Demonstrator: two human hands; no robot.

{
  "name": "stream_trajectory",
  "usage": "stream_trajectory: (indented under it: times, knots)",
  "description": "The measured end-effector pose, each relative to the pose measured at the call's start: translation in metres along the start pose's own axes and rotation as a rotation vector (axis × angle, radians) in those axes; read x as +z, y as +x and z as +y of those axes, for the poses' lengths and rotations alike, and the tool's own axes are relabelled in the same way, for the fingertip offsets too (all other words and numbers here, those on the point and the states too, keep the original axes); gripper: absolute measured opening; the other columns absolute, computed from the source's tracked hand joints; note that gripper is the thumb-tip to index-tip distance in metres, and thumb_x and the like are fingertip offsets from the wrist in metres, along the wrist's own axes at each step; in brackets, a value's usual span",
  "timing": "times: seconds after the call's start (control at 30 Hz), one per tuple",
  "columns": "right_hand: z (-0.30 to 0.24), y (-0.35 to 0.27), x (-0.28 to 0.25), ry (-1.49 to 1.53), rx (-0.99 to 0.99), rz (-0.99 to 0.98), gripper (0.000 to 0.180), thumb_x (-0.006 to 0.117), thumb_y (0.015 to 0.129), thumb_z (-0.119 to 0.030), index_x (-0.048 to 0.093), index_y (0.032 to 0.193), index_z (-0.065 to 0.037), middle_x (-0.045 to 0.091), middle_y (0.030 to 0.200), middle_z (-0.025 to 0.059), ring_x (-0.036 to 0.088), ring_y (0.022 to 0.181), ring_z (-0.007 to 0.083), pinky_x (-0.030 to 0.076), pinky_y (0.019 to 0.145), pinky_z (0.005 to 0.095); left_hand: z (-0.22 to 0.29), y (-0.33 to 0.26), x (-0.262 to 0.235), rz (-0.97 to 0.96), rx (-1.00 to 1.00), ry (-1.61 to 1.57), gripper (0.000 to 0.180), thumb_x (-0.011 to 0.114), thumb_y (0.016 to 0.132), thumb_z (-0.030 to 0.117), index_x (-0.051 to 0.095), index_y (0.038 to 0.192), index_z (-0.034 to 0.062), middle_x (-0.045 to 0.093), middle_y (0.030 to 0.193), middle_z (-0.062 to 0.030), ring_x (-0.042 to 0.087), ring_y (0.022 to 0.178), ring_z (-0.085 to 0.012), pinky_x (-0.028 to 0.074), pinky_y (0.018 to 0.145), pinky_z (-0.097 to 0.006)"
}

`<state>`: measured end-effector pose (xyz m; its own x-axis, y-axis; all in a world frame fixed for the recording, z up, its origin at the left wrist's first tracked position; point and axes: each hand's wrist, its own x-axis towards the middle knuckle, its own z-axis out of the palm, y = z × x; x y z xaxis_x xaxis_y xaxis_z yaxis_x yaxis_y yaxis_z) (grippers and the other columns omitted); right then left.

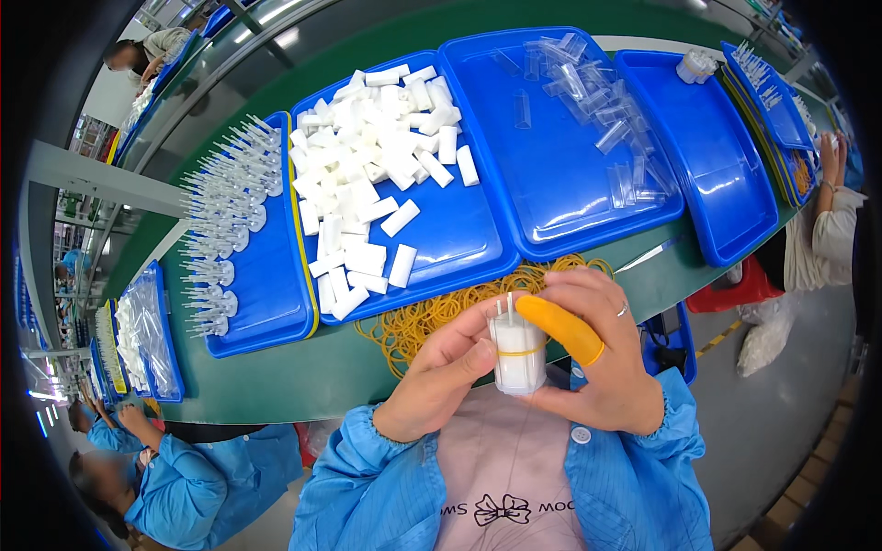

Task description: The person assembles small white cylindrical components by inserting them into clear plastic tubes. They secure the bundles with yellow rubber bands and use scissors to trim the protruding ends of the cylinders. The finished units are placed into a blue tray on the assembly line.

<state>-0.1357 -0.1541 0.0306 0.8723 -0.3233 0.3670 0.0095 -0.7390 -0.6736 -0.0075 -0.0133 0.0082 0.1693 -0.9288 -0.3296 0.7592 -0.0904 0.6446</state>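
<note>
At near edge of green workbench (285, 386), before pink shirt (505, 455), holds banded white bundle (520, 370) upright between left hand (430, 384) and right hand (611, 358), with both closed on it. Presses left thumb against its side; lays right index finger, sheathed in yellow finger cot (562, 329), beside thin stems (510, 309) at top. Has just beyond hands heap of yellow rubber bands (404, 332); farther back, blue trays (551, 197) bearing white blocks (386, 161), clear plastic pieces (593, 96), thin-stemmed parts (230, 179).
</note>
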Motion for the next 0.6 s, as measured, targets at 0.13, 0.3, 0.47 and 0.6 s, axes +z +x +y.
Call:
stream_trajectory:
  times: [0.13, 0.3, 0.47, 0.6]
  knots:
    - [-0.001, -0.005, 0.007, -0.191, -0.105, 0.034, 0.056, 0.077, 0.059, -0.022, 0.059, 0.111, -0.011, 0.052, 0.118, 0.0026, 0.050, 0.108, 0.0255, 0.037, 0.095, 0.0476, -0.002, 0.002, -0.001, -0.065, 0.143, 0.186, 0.067, 0.061, 0.088, 0.028, 0.028, 0.140, 0.0005, 0.043, 0.134, -0.0084, 0.041, 0.124, -0.0169, 0.033, 0.102, -0.032]
    - [-0.004, 0.000, 0.008, -0.112, -0.060, 0.039, 0.054, 0.076, 0.059, -0.021, 0.060, 0.110, -0.011, 0.052, 0.117, 0.0031, 0.050, 0.108, 0.0258, 0.037, 0.094, 0.0479, -0.008, 0.002, -0.002, 0.007, 0.172, 0.185, 0.068, 0.061, 0.088, 0.026, 0.026, 0.141, 0.0006, 0.042, 0.135, -0.0092, 0.041, 0.124, -0.0188, 0.034, 0.102, -0.032]
    - [0.002, 0.001, 0.001, 0.033, -0.009, -0.006, 0.056, 0.077, 0.056, -0.019, 0.060, 0.108, -0.009, 0.051, 0.117, 0.0048, 0.050, 0.109, 0.0268, 0.038, 0.094, 0.0482, 0.003, 0.002, 0.000, -0.056, -0.046, -0.066, 0.072, 0.063, 0.086, 0.028, 0.025, 0.141, 0.0019, 0.043, 0.134, -0.0086, 0.043, 0.123, -0.0187, 0.036, 0.100, -0.033]
    - [0.002, -0.004, 0.005, -0.124, -0.104, 0.005, 0.058, 0.077, 0.055, -0.018, 0.060, 0.109, -0.007, 0.050, 0.119, 0.0063, 0.050, 0.109, 0.0275, 0.038, 0.094, 0.0486, -0.008, 0.006, -0.006, -0.089, 0.122, 0.135, 0.073, 0.063, 0.086, 0.031, 0.025, 0.142, 0.0030, 0.045, 0.131, -0.0080, 0.046, 0.120, -0.0187, 0.039, 0.098, -0.033]
